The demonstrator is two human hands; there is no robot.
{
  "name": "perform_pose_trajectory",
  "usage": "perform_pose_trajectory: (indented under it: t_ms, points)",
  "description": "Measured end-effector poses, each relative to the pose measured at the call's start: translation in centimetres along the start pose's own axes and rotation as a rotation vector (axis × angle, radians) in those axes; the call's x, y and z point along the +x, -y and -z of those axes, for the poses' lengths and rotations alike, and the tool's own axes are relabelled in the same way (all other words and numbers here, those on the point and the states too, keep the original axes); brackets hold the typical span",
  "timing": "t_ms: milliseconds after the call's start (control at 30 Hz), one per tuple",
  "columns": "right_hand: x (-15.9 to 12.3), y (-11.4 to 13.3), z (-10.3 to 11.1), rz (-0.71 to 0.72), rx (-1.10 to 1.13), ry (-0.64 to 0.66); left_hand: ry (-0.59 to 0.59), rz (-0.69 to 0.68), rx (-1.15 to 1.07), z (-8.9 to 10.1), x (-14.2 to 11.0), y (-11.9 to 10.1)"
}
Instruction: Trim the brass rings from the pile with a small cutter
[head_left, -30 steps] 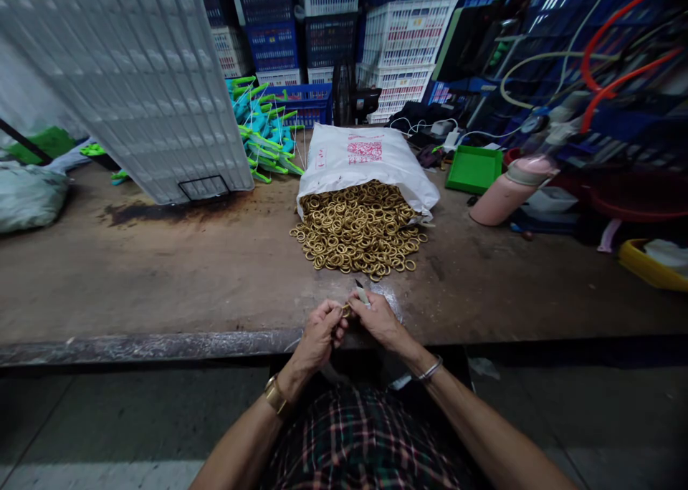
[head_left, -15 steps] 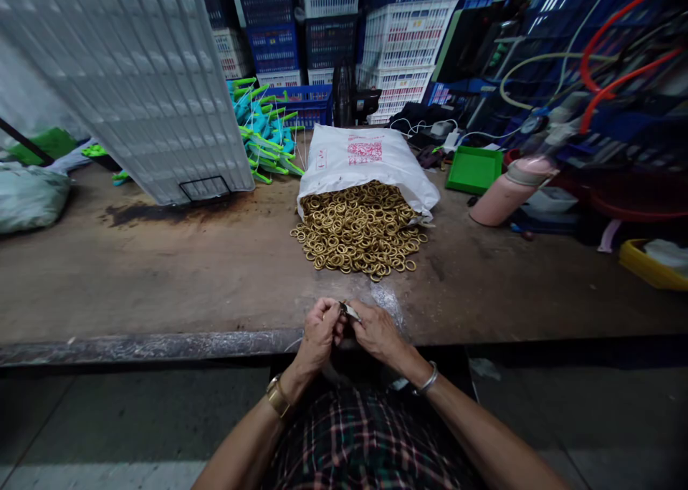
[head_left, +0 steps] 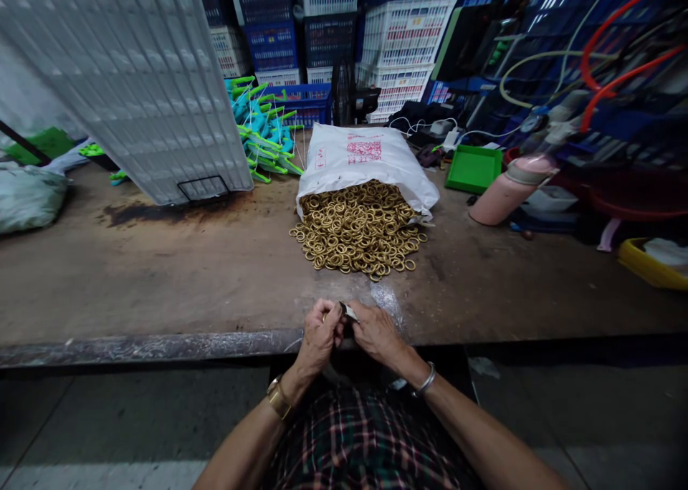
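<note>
At the near edge of the workbench (head_left: 177, 289), the left hand (head_left: 321, 332) pinches a gold-coloured ring (head_left: 325, 317), apparently steadying it beside the small knife (head_left: 351, 313) gripped in the right hand (head_left: 377, 331). The white sack (head_left: 370, 157) opens nearward, likely keeping the ring pile (head_left: 355, 236) within reach. Fingers mostly hide the held ring; knife contact is unclear.

You grip a slim tool (head_left: 350, 312), pale-bodied with a dark tip, tilted so the tip points toward 10 o'clock. At its 9 o'clock, only a gold edge of the ring (head_left: 324, 318) in your grasp shows; the rest is hidden. Beyond, at your 12 o'clock, lies a heap of gold rings (head_left: 357, 236), loose and overlapping, some flat along its 6 o'clock edge.
</note>
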State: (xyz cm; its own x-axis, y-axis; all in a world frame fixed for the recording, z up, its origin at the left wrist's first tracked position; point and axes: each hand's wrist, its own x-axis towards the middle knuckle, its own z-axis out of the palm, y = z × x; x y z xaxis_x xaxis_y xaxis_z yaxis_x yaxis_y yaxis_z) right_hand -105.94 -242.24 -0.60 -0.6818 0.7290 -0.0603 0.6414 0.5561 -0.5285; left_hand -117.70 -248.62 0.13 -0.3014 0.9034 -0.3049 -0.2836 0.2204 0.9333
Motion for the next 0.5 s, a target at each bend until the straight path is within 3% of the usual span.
perform_pose_trajectory:
  t_ms: [133, 233, 367, 500]
  points:
    - [0.3, -0.4, 0.3, 0.029, -0.013, 0.079, 0.01, -0.004, -0.021, 0.0, -0.5, 0.0]
    - [0.7, -1.0, 0.9, -0.041, -0.114, 0.067, 0.077, -0.01, -0.082, -0.6, -1.4, -1.4]
    - [1.6, -2.5, 1.8, -0.192, -0.17, -0.078, 0.173, 0.055, -0.321, -1.4, -1.9, -3.8]
    - [2.9, -4.7, 2.5, -0.337, -0.136, -0.298, 0.118, 0.161, -0.451, -0.9, -1.2, -3.6]
